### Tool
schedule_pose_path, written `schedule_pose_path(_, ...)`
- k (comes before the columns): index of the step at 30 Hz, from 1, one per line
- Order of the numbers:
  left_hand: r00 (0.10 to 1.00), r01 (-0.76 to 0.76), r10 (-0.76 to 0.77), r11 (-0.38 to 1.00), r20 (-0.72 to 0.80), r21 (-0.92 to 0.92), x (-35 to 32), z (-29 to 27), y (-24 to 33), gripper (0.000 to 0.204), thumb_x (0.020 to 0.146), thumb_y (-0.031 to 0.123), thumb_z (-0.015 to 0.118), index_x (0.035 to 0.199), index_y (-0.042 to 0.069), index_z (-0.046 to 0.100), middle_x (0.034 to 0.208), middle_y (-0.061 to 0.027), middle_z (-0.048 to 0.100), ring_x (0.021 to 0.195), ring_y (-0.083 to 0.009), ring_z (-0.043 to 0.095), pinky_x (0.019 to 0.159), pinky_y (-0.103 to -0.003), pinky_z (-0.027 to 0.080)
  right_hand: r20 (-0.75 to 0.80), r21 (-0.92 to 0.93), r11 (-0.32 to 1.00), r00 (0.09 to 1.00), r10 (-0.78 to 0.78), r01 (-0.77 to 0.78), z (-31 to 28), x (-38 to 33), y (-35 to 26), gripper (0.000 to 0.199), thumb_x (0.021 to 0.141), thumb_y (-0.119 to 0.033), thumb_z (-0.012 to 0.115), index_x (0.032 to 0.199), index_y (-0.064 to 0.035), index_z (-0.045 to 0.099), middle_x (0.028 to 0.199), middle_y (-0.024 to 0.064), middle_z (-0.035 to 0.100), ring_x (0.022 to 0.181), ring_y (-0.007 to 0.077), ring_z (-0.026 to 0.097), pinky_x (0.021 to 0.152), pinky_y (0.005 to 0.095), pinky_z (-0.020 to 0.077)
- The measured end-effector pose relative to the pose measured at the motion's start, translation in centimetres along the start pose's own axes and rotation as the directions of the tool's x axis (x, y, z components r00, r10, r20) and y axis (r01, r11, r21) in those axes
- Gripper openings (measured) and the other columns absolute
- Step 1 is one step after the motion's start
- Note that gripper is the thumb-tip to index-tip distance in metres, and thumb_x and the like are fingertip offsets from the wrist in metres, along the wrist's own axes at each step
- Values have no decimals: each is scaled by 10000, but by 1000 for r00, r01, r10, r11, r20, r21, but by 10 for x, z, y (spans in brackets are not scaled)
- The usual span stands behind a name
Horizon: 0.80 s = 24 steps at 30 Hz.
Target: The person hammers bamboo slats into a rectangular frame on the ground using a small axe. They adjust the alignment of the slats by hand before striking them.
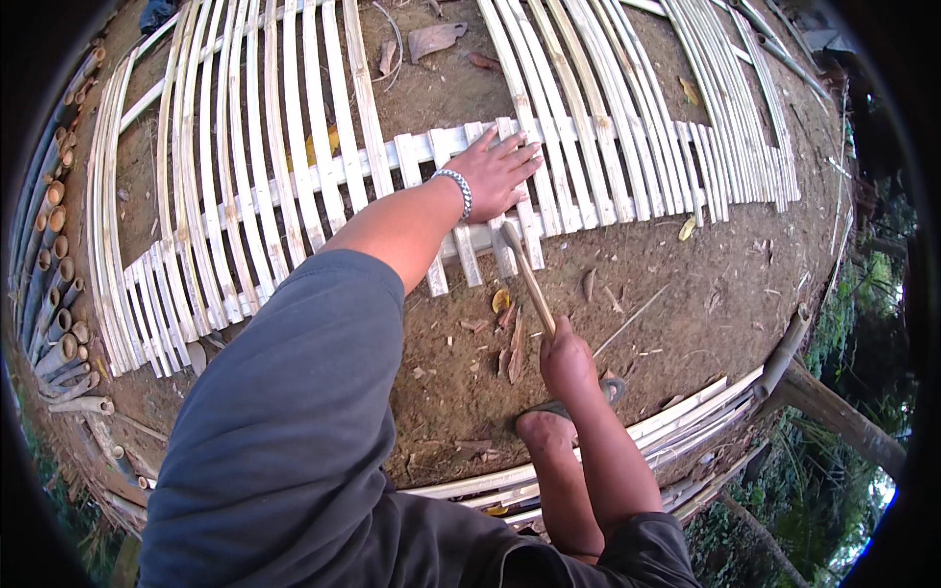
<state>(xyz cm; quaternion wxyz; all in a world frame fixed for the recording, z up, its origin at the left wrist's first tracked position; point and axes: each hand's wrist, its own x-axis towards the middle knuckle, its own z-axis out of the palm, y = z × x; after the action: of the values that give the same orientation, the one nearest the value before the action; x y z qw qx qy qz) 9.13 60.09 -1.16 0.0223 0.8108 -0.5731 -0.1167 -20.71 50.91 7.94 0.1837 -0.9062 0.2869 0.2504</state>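
My left hand lies flat with fingers spread on pale split-bamboo slats, a braided bracelet on its wrist. Under it, short slats cross a horizontal strip of the lattice. In my right hand is the handle of a wooden-handled tool, fingers wrapped round its lower end. The tool slants up and left, its far end close to the slat ends just below my left hand. Its head is too unclear to name.
Long slat panels spread over the bare soil. Cut bamboo poles are stacked at the left. Behind my sandalled foot lie more bamboo strips. Dry leaves dot the ground, and a thick pole stands at the right.
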Motion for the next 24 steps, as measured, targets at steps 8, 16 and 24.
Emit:
schedule_pose_path(8, 1000, 9, -8, 1000, -25, 22, -1, 6, -3, 648, 1086, 442, 310, 1638, 120, 203, 1720, -54, 160, 1592, -254, 94, 1295, -510, 63, -462, 147, 900, 833, -305, 411, -6, -2, 8, 403, 957, -171, 630, 1329, -43, 541, 888, 291, 701, 821, 472, 692, 703, 547, 558)
schedule_pose_path(16, 1000, 10, -10, 1000, 8, 10, -8, 5, -4, 640, 1092, 437, 301, 1636, 113, 208, 1720, -58, 157, 1590, -257, 105, 1293, -516, 66, -247, 181, 977, 967, -68, 115, -11, 5, 6, 376, 953, -157, 631, 1308, -59, 554, 905, 293, 700, 842, 488, 684, 736, 566, 548)
schedule_pose_path(24, 1000, -7, 7, 1000, 6, 16, 0, 3, 0, 644, 1085, 440, 308, 1631, 109, 225, 1717, -68, 173, 1591, -262, 107, 1291, -520, 77, -154, 113, 993, 988, -9, 27, -4, 22, 22, 348, 966, -165, 614, 1291, -56, 553, 920, 296, 697, 858, 493, 681, 751, 563, 545)
